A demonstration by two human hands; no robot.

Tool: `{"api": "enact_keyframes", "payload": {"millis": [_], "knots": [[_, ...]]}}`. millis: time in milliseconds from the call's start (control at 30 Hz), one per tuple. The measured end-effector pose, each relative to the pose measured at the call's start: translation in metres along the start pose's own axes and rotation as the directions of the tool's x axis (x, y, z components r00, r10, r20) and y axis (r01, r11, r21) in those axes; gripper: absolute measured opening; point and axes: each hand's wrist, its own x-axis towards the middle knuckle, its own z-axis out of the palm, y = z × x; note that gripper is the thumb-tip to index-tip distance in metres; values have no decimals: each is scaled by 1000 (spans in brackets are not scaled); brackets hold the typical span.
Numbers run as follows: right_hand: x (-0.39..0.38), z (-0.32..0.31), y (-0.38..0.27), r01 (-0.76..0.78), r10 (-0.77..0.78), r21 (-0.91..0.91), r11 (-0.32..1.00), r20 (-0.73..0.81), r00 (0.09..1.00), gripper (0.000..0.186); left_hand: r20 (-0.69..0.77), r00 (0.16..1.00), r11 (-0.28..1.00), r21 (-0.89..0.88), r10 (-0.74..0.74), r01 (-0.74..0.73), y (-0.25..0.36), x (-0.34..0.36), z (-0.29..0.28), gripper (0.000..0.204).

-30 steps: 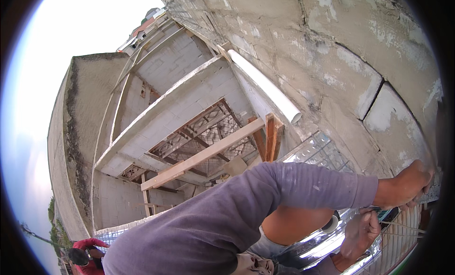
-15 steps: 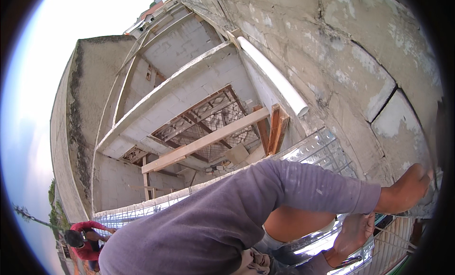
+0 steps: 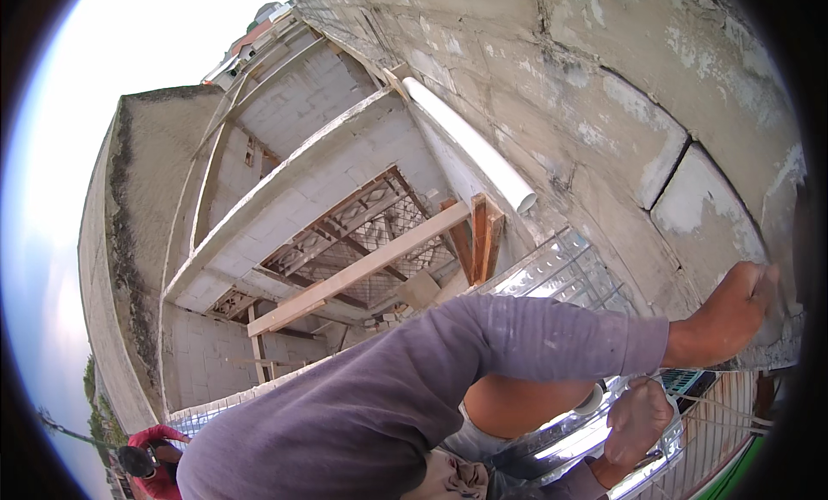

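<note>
My left arm, in a grey-purple sleeve, reaches across to the far right. There my left hand (image 3: 723,319) is closed against the rough block wall (image 3: 595,146). Its fingertips blur into a greyish patch, so whatever they grip cannot be made out. Lower down, my right hand (image 3: 638,421) is bunched into a fist just under the left wrist. Anything inside that fist is hidden. Shiny metal decking (image 3: 561,444) lies below it, and a teal slotted object (image 3: 687,381) sits beside the knuckles. My bare knee (image 3: 526,407) shows between the two arms.
Wire mesh (image 3: 565,276) covers more decking along the wall. A white pipe (image 3: 470,142) leans there, near upright timbers (image 3: 485,241) and a long plank (image 3: 362,271). Beyond the edge, an unfinished room drops away. Another person in red (image 3: 155,457) crouches at far left. Pale cords (image 3: 724,411) hang at right.
The whole view has shifted, moving the scene up and left. My right hand has turned and its fingers have curled into a tighter fist. The left hand stays at the wall.
</note>
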Motion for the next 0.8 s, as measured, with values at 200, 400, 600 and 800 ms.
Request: {"api": "enact_keyframes", "payload": {"millis": [200,400,600,800], "knots": [[0,-25,7,174,-105,246,954,-271,957,26,-92,987,991,16,131,-130,-4,1,-13,51],[-21,-4,6,11,-10,-51,999,29,1000,26,81,991,980,155,111,-122,12,14,-25,53],[-14,-3,33,-319,289,-455,831,-136,948,24,365,817,893,230,-447,386,-30,23,-82,40],[-81,-61,56,-399,327,-64,915,-460,825,25,254,788,817,326,-560,475,-109,-7,-132,35]]}}
